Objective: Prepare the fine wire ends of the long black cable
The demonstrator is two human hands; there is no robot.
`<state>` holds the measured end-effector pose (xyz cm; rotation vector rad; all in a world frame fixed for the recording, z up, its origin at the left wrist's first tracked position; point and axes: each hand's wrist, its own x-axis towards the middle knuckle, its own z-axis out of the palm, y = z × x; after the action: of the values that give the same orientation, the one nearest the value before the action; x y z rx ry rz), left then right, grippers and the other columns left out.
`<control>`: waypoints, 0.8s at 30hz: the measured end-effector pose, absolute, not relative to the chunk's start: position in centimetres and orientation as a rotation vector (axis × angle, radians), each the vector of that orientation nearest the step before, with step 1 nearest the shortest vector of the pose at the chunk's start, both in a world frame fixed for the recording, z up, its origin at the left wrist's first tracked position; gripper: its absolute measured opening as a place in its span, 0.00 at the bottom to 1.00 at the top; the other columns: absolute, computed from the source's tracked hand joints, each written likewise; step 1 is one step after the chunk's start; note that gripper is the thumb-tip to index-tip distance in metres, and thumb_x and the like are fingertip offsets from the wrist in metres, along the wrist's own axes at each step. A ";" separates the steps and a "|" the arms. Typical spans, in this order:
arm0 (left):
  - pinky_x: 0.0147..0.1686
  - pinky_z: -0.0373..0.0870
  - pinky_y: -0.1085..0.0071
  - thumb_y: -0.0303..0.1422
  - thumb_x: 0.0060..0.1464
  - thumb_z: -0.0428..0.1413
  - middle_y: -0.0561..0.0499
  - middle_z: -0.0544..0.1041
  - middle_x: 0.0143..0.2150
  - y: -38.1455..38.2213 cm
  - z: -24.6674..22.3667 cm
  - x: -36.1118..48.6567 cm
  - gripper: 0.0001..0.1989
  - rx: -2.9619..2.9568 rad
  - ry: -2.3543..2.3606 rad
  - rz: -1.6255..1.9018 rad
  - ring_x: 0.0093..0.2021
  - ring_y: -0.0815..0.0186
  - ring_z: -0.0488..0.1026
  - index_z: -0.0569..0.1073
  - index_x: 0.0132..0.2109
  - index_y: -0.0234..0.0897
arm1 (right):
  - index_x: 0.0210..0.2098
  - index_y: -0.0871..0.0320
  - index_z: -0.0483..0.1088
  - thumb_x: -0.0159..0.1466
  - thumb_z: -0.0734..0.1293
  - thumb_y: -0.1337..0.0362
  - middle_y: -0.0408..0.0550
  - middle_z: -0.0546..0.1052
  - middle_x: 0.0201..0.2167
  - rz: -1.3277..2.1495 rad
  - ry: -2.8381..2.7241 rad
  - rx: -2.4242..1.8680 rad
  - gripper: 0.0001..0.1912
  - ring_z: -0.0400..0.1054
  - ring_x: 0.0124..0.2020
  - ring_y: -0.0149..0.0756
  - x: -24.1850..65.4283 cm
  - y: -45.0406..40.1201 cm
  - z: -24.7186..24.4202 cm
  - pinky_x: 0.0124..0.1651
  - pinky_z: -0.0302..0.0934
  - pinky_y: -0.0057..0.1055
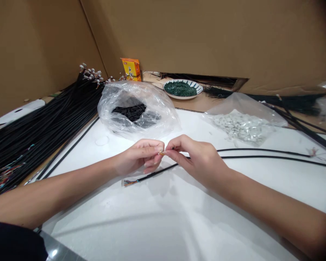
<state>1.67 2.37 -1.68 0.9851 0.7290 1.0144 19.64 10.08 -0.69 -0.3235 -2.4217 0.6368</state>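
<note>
Close together above the white tabletop, both hands pinch at a small spot where a bit of yellow wire shows. My left hand [142,156] closes thumb and forefinger on a tiny piece mostly hidden by the fingertips. My right hand [197,154] grips the wire end of a black cable [260,149], which runs off to the right and has loose wires at its far end. Just below lies a second black cable [154,173], tipped with coloured wires and a small white connector [123,183]. It passes behind my right hand.
Black cables [51,119] lie bundled at left. Behind my hands are a clear bag [160,105] of black pieces and a bag [250,125] of small white parts. Farther back stand a plate [199,88] of dark green material and an orange-yellow packet [131,67]. Cardboard walls [192,36] enclose the back.
</note>
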 end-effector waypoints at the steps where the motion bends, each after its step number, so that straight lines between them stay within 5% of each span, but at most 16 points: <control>1: 0.18 0.50 0.77 0.33 0.58 0.48 0.58 0.54 0.17 2.4 -1.7 1.7 0.13 0.983 0.729 1.013 0.16 0.75 0.55 0.63 0.26 0.32 | 0.37 0.56 0.63 0.66 0.62 0.64 0.40 0.75 0.30 0.581 -2.425 -0.295 0.02 0.71 0.29 0.26 19.7 10.1 -0.7 0.30 0.60 0.21; 11: 0.18 0.49 0.77 0.35 0.58 0.50 0.59 0.53 0.17 2.4 -1.8 1.7 0.14 1.011 0.760 0.993 0.16 0.75 0.56 0.62 0.26 0.33 | 0.36 0.59 0.68 0.67 0.58 0.68 0.45 0.76 0.26 -0.315 -2.476 -0.064 0.08 0.69 0.24 0.31 20.3 10.0 0.1 0.24 0.60 0.28; 24: 0.19 0.48 0.76 0.36 0.57 0.51 0.59 0.50 0.18 2.2 -1.6 1.6 0.14 1.006 0.753 0.958 0.17 0.74 0.58 0.62 0.25 0.33 | 0.36 0.56 0.71 0.68 0.52 0.67 0.45 0.77 0.26 -0.385 -2.423 0.091 0.17 0.69 0.26 0.33 20.3 9.8 0.4 0.33 0.68 0.30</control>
<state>1.58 2.22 -1.64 1.0056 0.7531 0.9585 20.32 9.76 0.44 0.0905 -2.4226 -0.3845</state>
